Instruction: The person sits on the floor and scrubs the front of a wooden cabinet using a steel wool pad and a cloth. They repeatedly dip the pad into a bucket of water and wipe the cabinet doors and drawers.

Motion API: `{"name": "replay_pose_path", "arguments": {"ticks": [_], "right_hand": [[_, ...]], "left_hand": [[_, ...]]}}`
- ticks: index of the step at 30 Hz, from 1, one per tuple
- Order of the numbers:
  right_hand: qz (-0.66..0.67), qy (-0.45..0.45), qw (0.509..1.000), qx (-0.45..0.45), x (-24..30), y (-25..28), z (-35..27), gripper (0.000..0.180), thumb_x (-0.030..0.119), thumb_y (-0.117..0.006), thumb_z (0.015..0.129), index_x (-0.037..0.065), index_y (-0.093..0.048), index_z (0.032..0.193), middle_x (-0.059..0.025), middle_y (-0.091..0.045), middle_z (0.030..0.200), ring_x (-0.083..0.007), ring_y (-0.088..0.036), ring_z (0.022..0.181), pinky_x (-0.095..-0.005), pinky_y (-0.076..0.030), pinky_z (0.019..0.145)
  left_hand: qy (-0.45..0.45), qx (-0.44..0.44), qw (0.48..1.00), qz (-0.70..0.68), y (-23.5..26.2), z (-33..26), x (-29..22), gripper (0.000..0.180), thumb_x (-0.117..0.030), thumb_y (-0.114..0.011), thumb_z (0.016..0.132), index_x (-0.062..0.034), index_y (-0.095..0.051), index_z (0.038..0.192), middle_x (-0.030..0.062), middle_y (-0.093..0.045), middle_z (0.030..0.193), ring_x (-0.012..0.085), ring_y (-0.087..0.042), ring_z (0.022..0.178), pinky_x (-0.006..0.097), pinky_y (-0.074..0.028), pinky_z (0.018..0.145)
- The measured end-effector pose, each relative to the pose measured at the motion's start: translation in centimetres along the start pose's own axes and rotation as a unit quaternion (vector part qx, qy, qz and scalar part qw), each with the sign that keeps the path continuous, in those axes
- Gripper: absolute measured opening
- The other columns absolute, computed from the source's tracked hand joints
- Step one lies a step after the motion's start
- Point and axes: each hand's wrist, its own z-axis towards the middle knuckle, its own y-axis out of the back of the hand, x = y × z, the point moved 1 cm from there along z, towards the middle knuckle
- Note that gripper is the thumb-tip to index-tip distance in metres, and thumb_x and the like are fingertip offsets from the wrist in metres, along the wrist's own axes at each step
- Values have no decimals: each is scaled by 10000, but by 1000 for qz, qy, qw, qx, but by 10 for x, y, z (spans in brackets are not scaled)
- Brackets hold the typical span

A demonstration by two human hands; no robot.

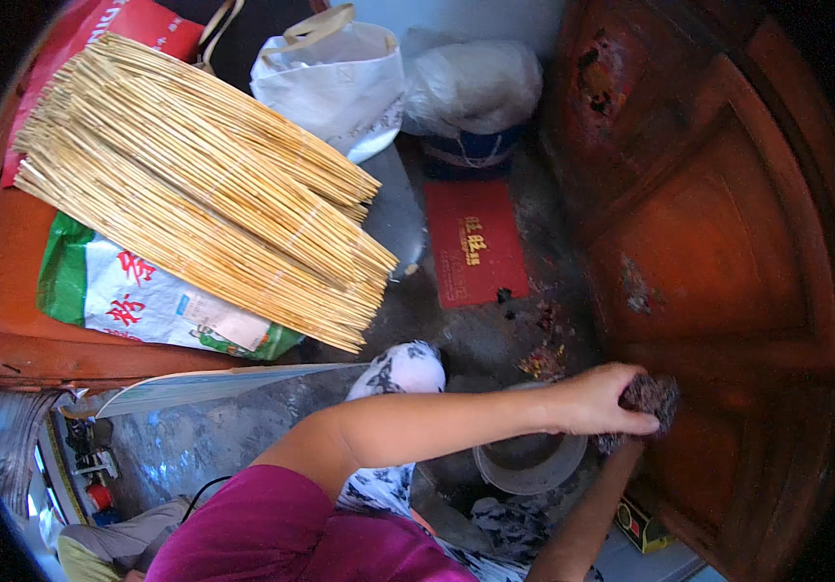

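Note:
My left arm reaches across to the right, and my left hand (604,400) is closed around a dark, mottled, crumpled lump (658,400) that looks like a wadded rag or scrubbing pad; its kind is unclear. The lump is close to a reddish-brown wooden panelled surface (718,233). My right forearm (587,514) rises from below to the same spot. There, the left hand and the lump hide most of my right hand, so its fingers do not show. Under my left forearm stands a pale round basin (580,464), partly covered by the arm.
Bundled thin straw-coloured sticks (213,184) lie at the left over a printed sack (136,281). Behind are a white tote bag (330,82) and a plastic-covered bundle (475,87). A red mat (475,247) and scattered debris (545,359) lie on the floor. A small box (642,529) sits lower right.

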Motion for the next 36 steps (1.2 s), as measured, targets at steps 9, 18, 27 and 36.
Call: {"name": "replay_pose_path", "arguments": {"ticks": [9, 18, 27, 36], "right_hand": [[27, -42, 998, -34, -43, -25, 16, 540, 368, -472, 953, 52, -553, 1384, -160, -569, 1406, -374, -528, 1287, -567, -413, 1083], [121, 80, 984, -101, 20, 47, -9, 516, 348, -463, 952, 44, -566, 1356, -165, -579, 1396, -385, -539, 1274, -568, -404, 1098], [139, -84, 986, -48, -74, -71, 61, 493, 328, -455, 951, 36, -579, 1328, -171, -589, 1386, -395, -550, 1261, -569, -396, 1113], [90, -175, 979, -43, -71, -40, 42, 472, 309, -447, 950, 28, -592, 1301, -176, -600, 1376, -406, -560, 1248, -570, -387, 1128]], "left_hand": [[59, -104, 975, -188, 16, 6, -16, 314, -268, -760, 912, -54, -680, 1127, 56, -705, 1057, 148, -654, 957, 314, -526, 886], [86, -184, 914, -350, 27, 5, -16, 359, -300, -678, 980, -76, -621, 1254, 61, -705, 1137, 164, -665, 1024, 331, -541, 910], [89, -202, 912, -345, 19, 11, -9, 345, -289, -669, 982, -89, -626, 1260, 63, -708, 1171, 189, -670, 1058, 385, -544, 920], [113, -173, 923, -325, -5, 21, -8, 331, -281, -639, 1001, -66, -636, 1253, 74, -706, 1167, 190, -659, 1070, 387, -525, 946]]}}
